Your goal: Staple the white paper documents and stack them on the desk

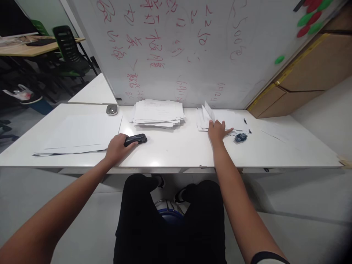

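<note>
My left hand (117, 146) is wrapped round the rear end of a black stapler (136, 139) that lies on the white table (176, 154). My right hand (217, 130) lies on the front edge of a small paper stack (229, 121), fingers stretched out flat. One sheet (208, 111) of that stack stands lifted just behind my fingers; whether they grip it I cannot make out. A thicker pile of printed papers (158, 113) sits between the two hands, against the whiteboard.
A large white sheet (82, 134) covers the table's left part. A small grey round object (112, 109) lies at the back left, a dark clip (241, 137) right of my right hand. A whiteboard (192, 47) with red writing leans behind. My legs are under the table edge.
</note>
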The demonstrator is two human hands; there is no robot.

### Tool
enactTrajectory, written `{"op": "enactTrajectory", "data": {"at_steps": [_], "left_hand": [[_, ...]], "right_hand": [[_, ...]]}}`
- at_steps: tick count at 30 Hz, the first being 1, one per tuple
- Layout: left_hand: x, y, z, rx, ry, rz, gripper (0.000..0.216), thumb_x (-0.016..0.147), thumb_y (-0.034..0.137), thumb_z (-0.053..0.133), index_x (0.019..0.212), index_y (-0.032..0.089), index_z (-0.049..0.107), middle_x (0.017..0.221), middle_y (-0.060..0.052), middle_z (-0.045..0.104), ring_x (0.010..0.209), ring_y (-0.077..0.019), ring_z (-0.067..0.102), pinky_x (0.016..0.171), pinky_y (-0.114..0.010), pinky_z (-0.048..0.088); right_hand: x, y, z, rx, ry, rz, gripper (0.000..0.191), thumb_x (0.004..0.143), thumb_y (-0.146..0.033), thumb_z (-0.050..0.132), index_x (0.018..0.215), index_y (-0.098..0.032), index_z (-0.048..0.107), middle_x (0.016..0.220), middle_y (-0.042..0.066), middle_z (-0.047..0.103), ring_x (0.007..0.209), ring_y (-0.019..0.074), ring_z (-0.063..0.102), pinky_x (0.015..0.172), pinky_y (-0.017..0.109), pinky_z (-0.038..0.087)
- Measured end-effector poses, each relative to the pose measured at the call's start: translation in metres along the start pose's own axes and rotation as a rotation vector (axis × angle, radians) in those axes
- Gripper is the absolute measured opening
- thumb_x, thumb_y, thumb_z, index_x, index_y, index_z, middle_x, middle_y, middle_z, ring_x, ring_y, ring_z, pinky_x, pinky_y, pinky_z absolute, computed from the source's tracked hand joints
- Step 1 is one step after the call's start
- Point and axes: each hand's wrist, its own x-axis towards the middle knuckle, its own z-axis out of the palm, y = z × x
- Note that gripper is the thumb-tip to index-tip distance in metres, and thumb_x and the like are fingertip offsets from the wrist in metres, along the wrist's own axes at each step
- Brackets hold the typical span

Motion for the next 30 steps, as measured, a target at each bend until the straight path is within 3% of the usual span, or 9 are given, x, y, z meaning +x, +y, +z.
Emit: {"op": "enactTrajectory", "data": {"at_steps": [4, 7, 11, 16, 18, 20, 23, 26, 30], "left_hand": [[0.001, -0.001, 0.002, 0.007, -0.01, -0.012, 0.043, 0.085, 0.061, 0.054, 0.088, 0.019, 0.058, 0.083, -0.009, 0.061, 0.075, -0.0225, 0.054, 0.062, -0.034, 0.04], [0.0, -0.005, 0.002, -0.01, 0.058, 0.041, 0.044, 0.085, 0.058, 0.056, 0.105, 0.018, 0.06, 0.104, -0.013, 0.064, 0.095, -0.0275, 0.058, 0.078, -0.039, 0.046], [-0.011, 0.008, 0.0, -0.152, 0.117, 0.268, 0.048, 0.081, 0.051, 0.065, 0.118, 0.021, 0.059, 0.14, -0.016, 0.053, 0.134, -0.0349, 0.041, 0.109, -0.051, 0.032], [-0.066, 0.096, 0.009, -0.916, 0.038, 0.195, 0.08, 0.079, 0.076, 0.053, 0.137, 0.022, 0.048, 0.149, -0.018, 0.044, 0.137, -0.0331, 0.041, 0.108, -0.048, 0.037], [-0.095, 0.135, 0.014, -1.353, -0.08, 0.092, 0.086, 0.079, 0.085, 0.036, 0.141, 0.025, 0.044, 0.146, -0.016, 0.049, 0.13, -0.032, 0.051, 0.099, -0.046, 0.046], [-0.118, 0.163, 0.018, -1.575, -0.16, 0.014, 0.082, 0.079, 0.082, 0.044, 0.14, 0.026, 0.047, 0.14, -0.014, 0.055, 0.126, -0.0306, 0.055, 0.098, -0.043, 0.047], [-0.137, 0.179, 0.022, -1.594, -0.138, -0.127, 0.073, 0.074, 0.067, 0.068, 0.13, 0.022, 0.056, 0.13, -0.012, 0.064, 0.119, -0.0284, 0.06, 0.1, -0.039, 0.047], [-0.137, 0.173, 0.023, -1.445, -0.028, -0.249, 0.057, 0.076, 0.059, 0.07, 0.115, 0.017, 0.065, 0.115, -0.011, 0.071, 0.107, -0.0268, 0.065, 0.094, -0.038, 0.05], [-0.117, 0.153, 0.004, -1.212, 0.034, -0.066, 0.04, 0.08, 0.055, 0.067, 0.095, 0.018, 0.071, 0.095, -0.005, 0.074, 0.093, -0.0243, 0.066, 0.085, -0.035, 0.052]], "right_hand": [[-0.002, -0.001, -0.004, 0.056, 0.152, -0.093, 0.051, 0.1, -0.036, 0.023, 0.123, -0.013, 0.063, 0.126, 0.017, 0.065, 0.138, 0.0264, 0.039, 0.116, 0.066, 0.001], [-0.012, -0.013, -0.021, 0.071, 0.216, -0.105, 0.056, 0.101, -0.037, 0.018, 0.126, -0.01, 0.06, 0.129, 0.02, 0.062, 0.138, 0.0261, 0.041, 0.118, 0.062, 0.004], [-0.077, -0.045, -0.057, 0.047, 0.189, -0.185, 0.062, 0.101, -0.042, 0.019, 0.145, -0.007, 0.043, 0.144, 0.022, 0.049, 0.147, 0.028, 0.027, 0.12, 0.059, 0.005], [-0.213, -0.063, -0.08, 0.16, 0.018, -0.436, 0.066, 0.097, -0.038, 0.034, 0.159, -0.024, 0.016, 0.159, 0.012, 0.031, 0.153, 0.0309, 0.009, 0.12, 0.062, 0.006], [-0.252, -0.059, -0.082, 0.164, -0.045, -0.526, 0.071, 0.094, -0.031, 0.043, 0.158, -0.037, 0.013, 0.162, 0.005, 0.027, 0.153, 0.0348, 0.005, 0.117, 0.069, 0.003], [-0.275, -0.051, -0.082, 0.129, -0.101, -0.594, 0.079, 0.09, -0.023, 0.048, 0.156, -0.045, 0.011, 0.163, 0.0, 0.024, 0.152, 0.0371, 0.004, 0.114, 0.073, 0.0], [-0.285, -0.038, -0.083, 0.073, -0.136, -0.702, 0.091, 0.086, -0.01, 0.048, 0.156, -0.042, -0.002, 0.164, 0.003, 0.017, 0.152, 0.0349, 0.005, 0.115, 0.072, 0.001], [-0.279, -0.029, -0.088, 0.039, -0.176, -0.884, 0.103, 0.08, -0.001, 0.048, 0.154, -0.038, -0.013, 0.165, 0.006, 0.008, 0.153, 0.0322, 0.005, 0.117, 0.07, 0.004], [-0.249, -0.023, -0.099, 0.215, -0.091, -0.851, 0.103, 0.085, -0.01, 0.053, 0.154, -0.037, -0.019, 0.165, 0.006, -0.014, 0.152, 0.0329, -0.002, 0.118, 0.066, 0.012]]}}
